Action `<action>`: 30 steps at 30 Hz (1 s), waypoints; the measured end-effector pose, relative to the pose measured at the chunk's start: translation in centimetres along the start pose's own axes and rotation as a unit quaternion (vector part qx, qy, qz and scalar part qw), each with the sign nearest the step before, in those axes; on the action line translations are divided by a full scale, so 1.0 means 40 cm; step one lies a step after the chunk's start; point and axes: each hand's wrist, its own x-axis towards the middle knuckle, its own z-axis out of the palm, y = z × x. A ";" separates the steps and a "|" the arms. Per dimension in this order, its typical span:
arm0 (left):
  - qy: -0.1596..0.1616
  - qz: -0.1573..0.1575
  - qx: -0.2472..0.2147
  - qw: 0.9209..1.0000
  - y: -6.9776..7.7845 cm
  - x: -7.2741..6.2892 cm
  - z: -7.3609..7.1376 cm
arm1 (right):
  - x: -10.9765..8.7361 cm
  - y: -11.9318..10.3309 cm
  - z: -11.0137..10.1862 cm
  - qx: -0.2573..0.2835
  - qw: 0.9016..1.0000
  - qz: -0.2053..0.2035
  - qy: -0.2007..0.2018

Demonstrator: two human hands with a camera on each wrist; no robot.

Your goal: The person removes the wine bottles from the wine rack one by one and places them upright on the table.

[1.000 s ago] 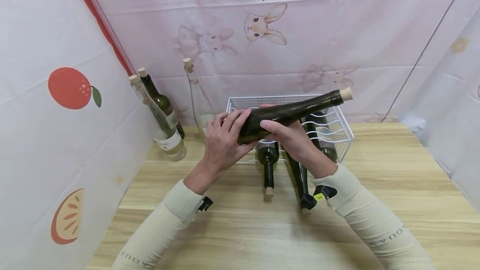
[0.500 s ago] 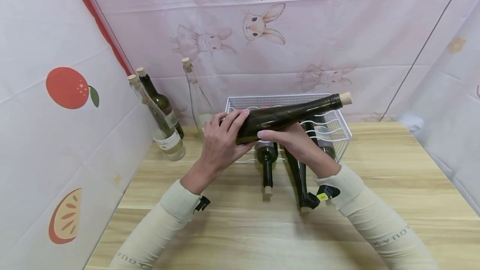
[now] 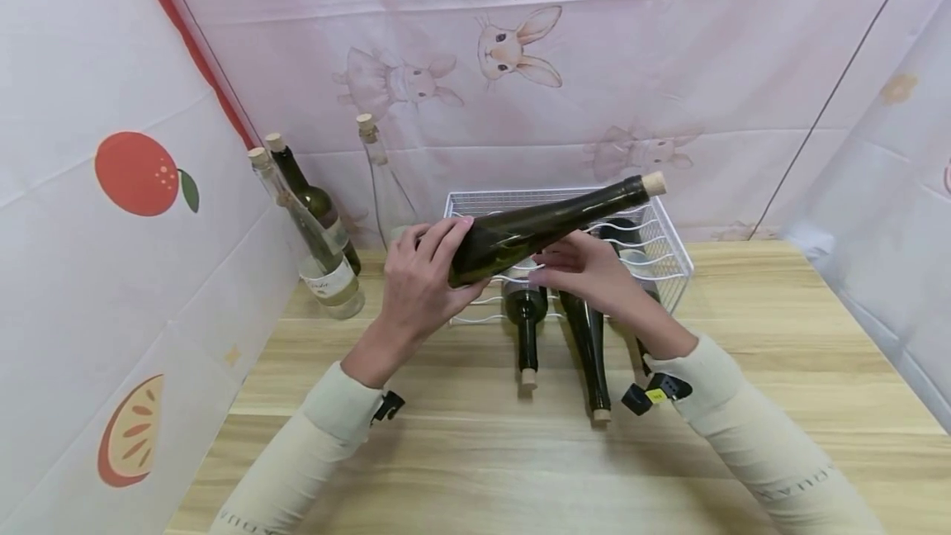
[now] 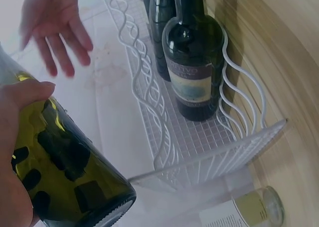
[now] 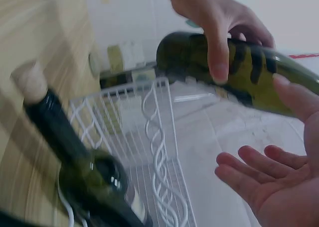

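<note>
My left hand (image 3: 419, 279) grips a dark green wine bottle (image 3: 550, 225) around its lower end. The bottle is held in the air over the white wire rack (image 3: 685, 271), tilted so its corked neck points up and to the right. Just below it, my right hand (image 3: 594, 275) has its fingers spread and is off the glass. The right wrist view shows its palm (image 5: 289, 197) bare under the bottle, with the thumb overlapping the glass. Lying in the rack are a labelled dark bottle (image 3: 526, 308) and a slimmer dark bottle (image 3: 587, 345), necks toward me. My right forearm partly covers another bottle (image 3: 631, 234).
Left of the rack, a clear labelled bottle (image 3: 330, 275), a dark corked bottle (image 3: 319, 201) and a clear slender bottle (image 3: 386, 196) stand upright on the wooden table (image 3: 475, 452). A printed pink cloth (image 3: 446, 7) hangs behind, and a white one (image 3: 59, 271) at left.
My right hand has let go of the bottle and dropped a little below it, its fingers now apart. My left hand and the bottle have shifted slightly left.
</note>
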 end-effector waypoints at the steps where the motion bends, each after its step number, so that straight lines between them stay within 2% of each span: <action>1: -0.002 -0.005 0.001 1.000 -0.003 -0.003 -0.002 | -0.003 0.004 -0.007 -0.021 1.000 -0.003 0.008; 4: -0.006 -0.018 0.002 1.000 -0.012 -0.010 -0.009 | -0.013 0.014 -0.026 -0.082 0.996 -0.008 0.038; 8: -0.006 -0.032 -0.007 0.999 -0.022 -0.018 -0.016 | -0.023 0.026 -0.050 -0.123 0.989 -0.024 0.078; 14: 0.005 -0.060 -0.039 0.997 -0.039 -0.036 -0.023 | -0.042 0.052 -0.083 -0.198 0.970 -0.070 0.125; 19: 0.013 -0.096 -0.059 0.994 -0.056 -0.054 -0.030 | -0.059 0.074 -0.119 -0.233 0.953 -0.093 0.167; 30: 0.031 -0.166 -0.088 0.982 -0.091 -0.093 -0.047 | -0.098 0.105 -0.195 -0.278 0.929 -0.067 0.236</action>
